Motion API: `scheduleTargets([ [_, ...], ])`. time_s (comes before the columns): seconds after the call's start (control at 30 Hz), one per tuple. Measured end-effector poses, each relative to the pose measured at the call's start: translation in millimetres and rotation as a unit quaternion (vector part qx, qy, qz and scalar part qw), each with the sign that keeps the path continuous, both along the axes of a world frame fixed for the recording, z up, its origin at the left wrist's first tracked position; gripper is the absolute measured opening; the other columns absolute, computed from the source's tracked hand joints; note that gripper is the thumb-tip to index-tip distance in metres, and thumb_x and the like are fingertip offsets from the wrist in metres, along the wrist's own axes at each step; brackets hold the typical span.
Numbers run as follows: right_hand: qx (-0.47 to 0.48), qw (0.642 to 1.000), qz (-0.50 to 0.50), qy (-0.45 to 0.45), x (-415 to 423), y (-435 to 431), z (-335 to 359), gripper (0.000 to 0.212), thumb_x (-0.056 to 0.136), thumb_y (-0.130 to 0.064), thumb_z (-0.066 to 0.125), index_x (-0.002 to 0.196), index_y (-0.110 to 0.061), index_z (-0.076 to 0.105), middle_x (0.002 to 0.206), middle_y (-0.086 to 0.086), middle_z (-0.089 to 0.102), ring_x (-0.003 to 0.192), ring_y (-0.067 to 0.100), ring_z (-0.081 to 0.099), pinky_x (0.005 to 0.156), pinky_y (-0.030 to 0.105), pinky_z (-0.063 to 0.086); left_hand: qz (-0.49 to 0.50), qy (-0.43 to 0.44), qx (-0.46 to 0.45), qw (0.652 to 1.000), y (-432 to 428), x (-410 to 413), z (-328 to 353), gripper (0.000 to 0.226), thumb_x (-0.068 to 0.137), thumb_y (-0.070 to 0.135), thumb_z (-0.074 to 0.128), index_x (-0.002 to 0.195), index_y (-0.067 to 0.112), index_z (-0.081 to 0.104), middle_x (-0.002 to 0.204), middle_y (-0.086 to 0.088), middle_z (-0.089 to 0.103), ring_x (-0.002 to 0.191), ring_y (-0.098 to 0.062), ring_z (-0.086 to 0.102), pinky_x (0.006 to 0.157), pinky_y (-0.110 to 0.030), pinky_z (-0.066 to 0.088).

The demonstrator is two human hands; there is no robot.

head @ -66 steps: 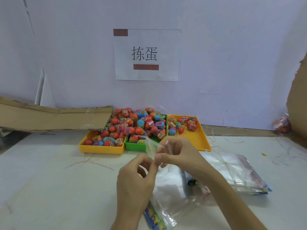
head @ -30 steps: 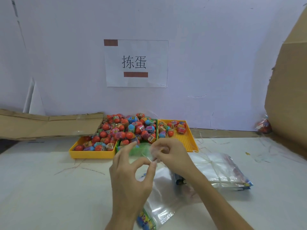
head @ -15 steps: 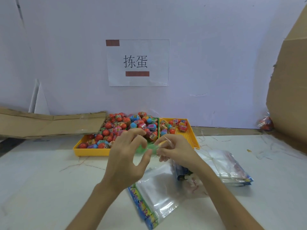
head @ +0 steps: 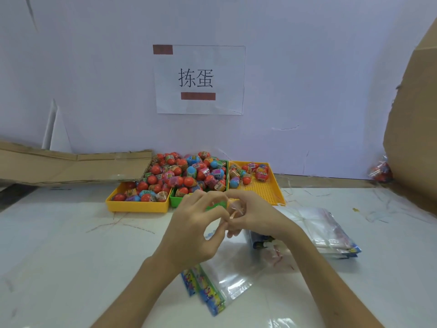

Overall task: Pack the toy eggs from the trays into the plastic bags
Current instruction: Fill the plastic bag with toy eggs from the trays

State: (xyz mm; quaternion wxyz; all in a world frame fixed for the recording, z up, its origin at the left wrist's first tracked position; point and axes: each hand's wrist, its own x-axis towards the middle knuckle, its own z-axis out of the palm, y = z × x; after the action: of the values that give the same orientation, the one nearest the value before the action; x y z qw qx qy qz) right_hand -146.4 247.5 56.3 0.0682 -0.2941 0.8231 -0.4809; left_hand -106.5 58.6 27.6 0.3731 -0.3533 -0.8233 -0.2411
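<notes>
A: So, which step is this?

B: Opening a bag, I'd judge. Both hands meet at the centre of the view, just this side of the trays. The left hand (head: 196, 229) and the right hand (head: 254, 215) each pinch the top edge of a clear plastic bag (head: 230, 273), fingers curled on the film. The bag hangs from that grip toward 6 o'clock, its printed header strip (head: 204, 288) lying on the white worktop (head: 71, 256).

A: Is the mouth open yet?

B: I cannot tell; the fingers hide it. No egg shows inside the bag.

A: Where are the eggs?

B: At 12 o'clock from the hands. The toy eggs (head: 179, 176) are heaped over the left yellow tray (head: 138, 205) and the green tray (head: 176, 201), which is partly behind the left hand. A few more sit at the far end of the right yellow tray (head: 264, 190). They are mostly red, with some blue and purple ones.

A: And spare bags?

B: A stack of bags (head: 328, 230) lies at 3 o'clock, just beside the right forearm.

A: What does the next move call for?

B: Probably parting the two thin layers. Then one hand must keep the mouth wide while the other reaches to 12 o'clock for eggs. Thin film clings, so the layers may resist.
</notes>
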Motion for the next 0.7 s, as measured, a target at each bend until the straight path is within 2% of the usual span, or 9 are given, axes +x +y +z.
scheduleTargets([
  [0.17, 0.003, 0.999, -0.042, -0.008, -2.5, 2.5, -3.0, 0.044, 0.085, -0.007, 0.079, 0.123, -0.022, 0.064, 0.088, 0.005, 0.076, 0.07, 0.024, 0.075, 0.064, 0.028, 0.06, -0.047, -0.029, 0.046, 0.997, 5.6, 8.8, -0.8, 0.008, 0.078, 0.019, 0.061, 0.078, 0.013, 0.066, 0.099, 0.007, 0.073, 0.085, -0.018, 0.057, 0.074, -0.031, 0.047],
  [0.3, 0.029, 0.999, -0.027, 0.01, -4.2, 0.1, -7.8, 0.049, 0.08, -0.005, 0.08, 0.123, -0.022, 0.064, 0.088, 0.006, 0.071, 0.068, 0.025, 0.074, 0.064, 0.029, 0.059, -0.038, -0.064, 0.013, 0.997, 7.7, 9.5, -2.6, 0.001, 0.078, 0.015, 0.064, 0.077, 0.016, 0.063, 0.076, 0.018, 0.053, 0.076, -0.009, 0.043, 0.065, -0.029, 0.036],
  [0.4, 0.001, 0.999, -0.018, 0.027, -7.5, 2.1, -9.5, 0.044, 0.08, -0.002, 0.078, 0.118, -0.022, 0.066, 0.086, 0.008, 0.074, 0.071, 0.029, 0.073, 0.065, 0.033, 0.061, -0.007, -0.078, -0.013, 0.997, 6.6, 6.4, -2.2, 0.004, 0.083, 0.022, 0.063, 0.082, 0.019, 0.065, 0.077, 0.014, 0.054, 0.076, -0.009, 0.043, 0.068, -0.03, 0.034],
  [0.5, -0.017, 0.998, -0.04, 0.04, -9.9, 3.0, -9.9, 0.036, 0.085, -0.004, 0.075, 0.115, -0.023, 0.068, 0.085, 0.006, 0.074, 0.071, 0.024, 0.073, 0.07, 0.035, 0.063, 0.03, -0.085, -0.004, 0.996, 5.9, 3.6, -1.3, 0.007, 0.086, 0.023, 0.064, 0.087, 0.02, 0.07, 0.079, 0.014, 0.047, 0.076, -0.009, 0.043, 0.069, -0.028, 0.032],
  [0.63, -0.092, 0.993, -0.061, 0.039, -11.4, 3.4, -7.0, 0.022, 0.093, -0.016, 0.072, 0.111, -0.029, 0.071, 0.091, -0.007, 0.074, 0.08, 0.015, 0.073, 0.07, 0.025, 0.057, 0.068, -0.101, 0.001, 0.993, 3.5, 0.7, -1.8, 0.018, 0.088, 0.027, 0.064, 0.099, 0.02, 0.075, 0.083, 0.008, 0.051, 0.081, -0.015, 0.048, 0.073, -0.036, 0.041],
  [0.7, -0.106, 0.987, -0.106, 0.063, -14.9, 4.3, -4.6, 0.014, 0.095, -0.024, 0.07, 0.103, -0.035, 0.073, 0.092, -0.013, 0.073, 0.087, 0.009, 0.071, 0.071, 0.021, 0.055, 0.084, -0.114, 0.002, 0.99, 2.0, -0.7, -2.1, 0.024, 0.089, 0.031, 0.062, 0.105, 0.021, 0.077, 0.085, 0.005, 0.053, 0.085, -0.017, 0.05, 0.075, -0.038, 0.043],
])
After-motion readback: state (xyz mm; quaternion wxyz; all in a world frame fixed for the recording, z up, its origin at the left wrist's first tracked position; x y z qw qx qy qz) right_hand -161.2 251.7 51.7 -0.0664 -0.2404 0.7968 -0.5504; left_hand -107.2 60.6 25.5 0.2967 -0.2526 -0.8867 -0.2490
